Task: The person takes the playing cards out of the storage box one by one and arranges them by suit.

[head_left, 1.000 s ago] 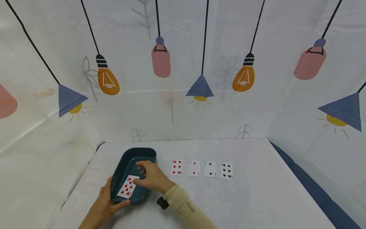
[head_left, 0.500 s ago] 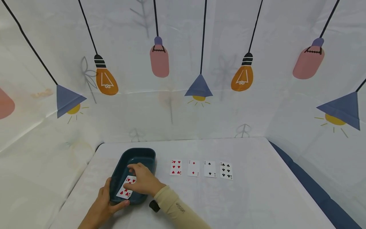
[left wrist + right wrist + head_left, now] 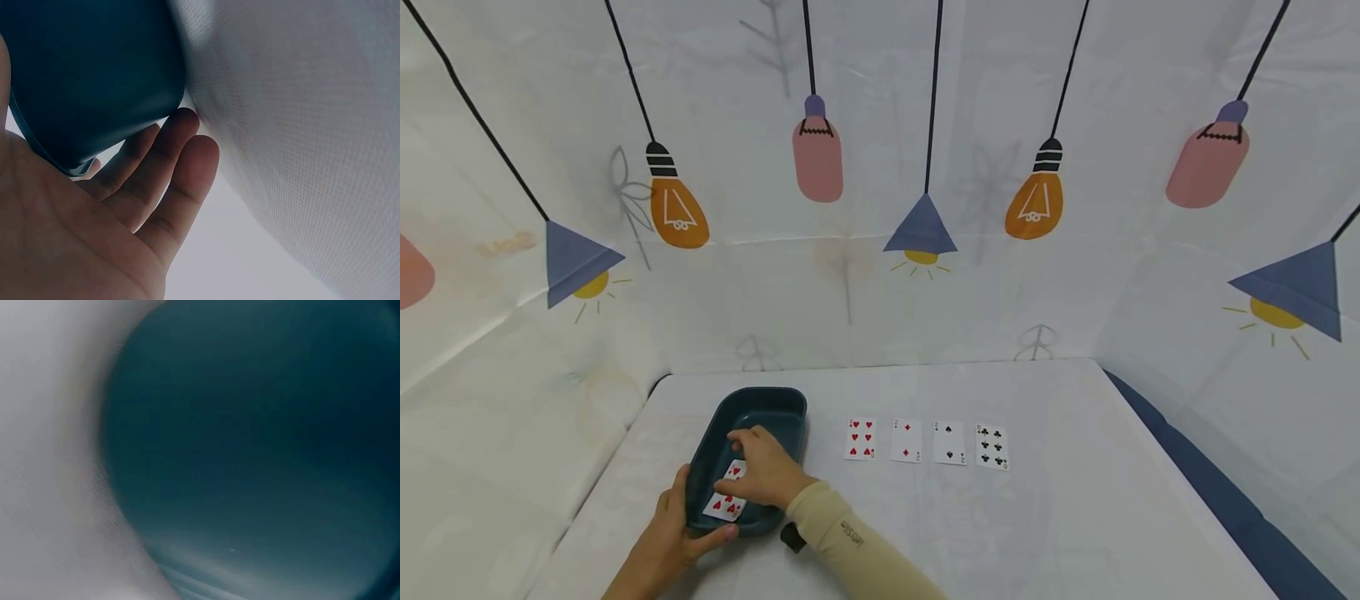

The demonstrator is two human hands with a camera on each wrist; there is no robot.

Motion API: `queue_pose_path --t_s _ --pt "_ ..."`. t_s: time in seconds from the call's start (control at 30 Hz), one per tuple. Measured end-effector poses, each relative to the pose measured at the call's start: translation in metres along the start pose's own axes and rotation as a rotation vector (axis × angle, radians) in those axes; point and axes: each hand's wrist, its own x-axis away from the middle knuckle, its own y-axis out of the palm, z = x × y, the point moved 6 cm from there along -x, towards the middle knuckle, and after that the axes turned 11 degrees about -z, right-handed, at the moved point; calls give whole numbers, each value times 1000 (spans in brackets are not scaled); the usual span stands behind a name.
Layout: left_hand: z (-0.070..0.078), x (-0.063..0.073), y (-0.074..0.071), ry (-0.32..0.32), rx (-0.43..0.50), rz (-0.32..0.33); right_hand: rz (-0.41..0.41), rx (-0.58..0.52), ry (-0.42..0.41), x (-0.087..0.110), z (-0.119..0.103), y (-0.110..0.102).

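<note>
A dark teal tray [image 3: 782, 408] with raised walls stands on the left of the table in the head view. My left hand [image 3: 666, 537] grips its near left corner, the thumb at the rim and the fingers round the outer wall. The left wrist view shows those fingers [image 3: 197, 165] against the tray's wall [image 3: 94, 62]. Inside the tray lies a hearts playing card [image 3: 724, 507], partly covered by my right hand [image 3: 767, 471]. That hand's thumb is over the card, its index finger apart from the thumb. The right wrist view shows only the blurred tray [image 3: 250, 437] and white cloth.
Right of the tray, face-up cards lie in a row: a hearts card [image 3: 860, 439], the two of diamonds [image 3: 906, 441], a spades card [image 3: 950, 443] and a clubs card [image 3: 992, 447]. A white cloth [image 3: 1037, 533] covers the table. A printed curtain [image 3: 850, 292] hangs behind.
My right hand has moved left across the card in the tray and covers more of it. The left hand keeps its hold on the tray.
</note>
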Motion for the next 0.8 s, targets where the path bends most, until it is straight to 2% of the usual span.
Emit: queue_pose_path --t_s 0.3,0.57,0.8 --pt "-1 1 -2 -11 -11 1 -41 94 25 -7 -1 9" --pt "3 3 -1 -2 12 -4 -71 314 134 -8 1 20" --pt "4 3 -1 -35 17 -18 -60 465 184 -6 -1 23"
